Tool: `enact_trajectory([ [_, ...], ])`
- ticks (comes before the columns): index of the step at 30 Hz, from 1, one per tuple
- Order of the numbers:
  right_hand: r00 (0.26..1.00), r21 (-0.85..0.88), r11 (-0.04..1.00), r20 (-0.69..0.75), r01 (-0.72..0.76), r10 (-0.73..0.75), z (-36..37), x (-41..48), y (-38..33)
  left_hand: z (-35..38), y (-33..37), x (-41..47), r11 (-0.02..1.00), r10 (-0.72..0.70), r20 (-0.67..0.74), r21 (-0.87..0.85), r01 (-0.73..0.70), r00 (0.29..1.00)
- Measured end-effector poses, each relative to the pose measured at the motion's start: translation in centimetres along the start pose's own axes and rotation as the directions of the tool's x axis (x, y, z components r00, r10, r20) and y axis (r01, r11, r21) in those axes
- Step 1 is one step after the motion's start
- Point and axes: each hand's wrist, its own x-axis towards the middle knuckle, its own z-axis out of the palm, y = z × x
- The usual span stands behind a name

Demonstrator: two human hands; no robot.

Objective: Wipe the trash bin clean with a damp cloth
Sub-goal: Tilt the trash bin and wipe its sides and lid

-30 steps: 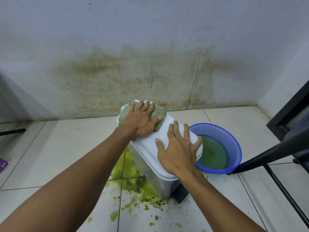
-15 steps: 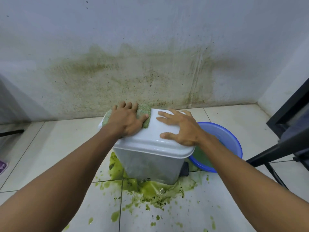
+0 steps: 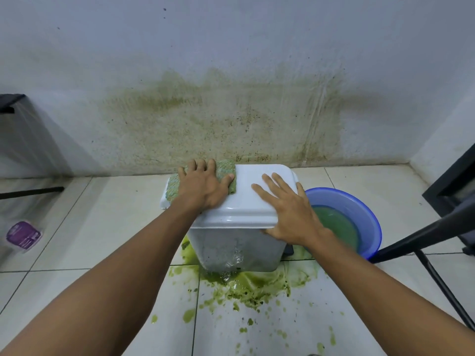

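A grey trash bin [image 3: 236, 250] with a white lid [image 3: 246, 209] stands on the tiled floor by the stained wall. A green cloth [image 3: 172, 187] lies on the lid's far left corner. My left hand [image 3: 203, 187] presses flat on the cloth, fingers straight. My right hand [image 3: 288, 209] rests flat on the lid's right side, its heel over the near right edge.
A blue basin [image 3: 359, 209] of greenish water sits right of the bin. Green slime [image 3: 246, 286] is spilled on the tiles in front of the bin. Black stand legs [image 3: 421, 237] cross at the right. A clear plastic bag with a purple label [image 3: 23, 236] hangs at the left.
The bin has turned so its long side faces me. My left hand slid the cloth to the lid's left corner; my right hand shifted to the lid's right edge.
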Motion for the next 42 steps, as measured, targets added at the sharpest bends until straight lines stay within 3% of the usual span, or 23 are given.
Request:
enact_trajectory([
  [6,0.994,-0.070,0.995,-0.083,0.068,-0.074,0.4,-0.5,0.4,-0.7,0.5,0.0,1.000,-0.009,0.067,-0.026,0.011,0.998],
  [12,0.992,0.018,0.995,-0.078,0.100,-0.098,-0.3,-1.3,1.3,-1.2,0.3,-1.5,0.999,0.014,0.084,-0.030,-0.012,0.996],
  [18,0.999,0.215,0.977,0.030,0.009,-0.016,-3.0,2.1,3.0,-2.4,-0.1,-0.1,0.984,0.032,0.105,-0.179,-0.013,0.994],
  [22,0.988,0.338,0.937,-0.094,-0.085,0.123,-1.5,2.9,3.8,-1.7,-1.0,0.3,0.972,0.016,0.041,-0.235,-0.006,0.999],
  [24,0.982,0.448,0.892,-0.141,-0.052,0.128,-0.6,3.1,4.2,-1.4,-1.3,0.6,0.971,0.006,-0.012,-0.238,-0.009,1.000],
  [28,0.974,0.529,0.842,-0.117,-0.104,0.193,-0.7,4.9,3.8,-1.6,-1.9,2.6,0.957,-0.016,-0.015,-0.290,0.011,1.000],
  [32,0.973,0.482,0.866,-0.099,-0.135,0.207,-0.4,6.1,3.8,-2.3,-2.1,4.6,0.950,-0.017,0.061,-0.311,0.035,0.998],
  [36,0.943,0.490,0.856,-0.180,-0.161,0.281,0.8,5.5,4.2,-2.8,-1.3,5.9,0.946,0.031,0.157,-0.324,0.022,0.987],
  [42,0.940,0.529,0.831,-0.164,-0.172,0.299,0.2,6.0,4.3,-3.0,-1.2,6.7,0.943,0.031,0.193,-0.332,0.035,0.981],
])
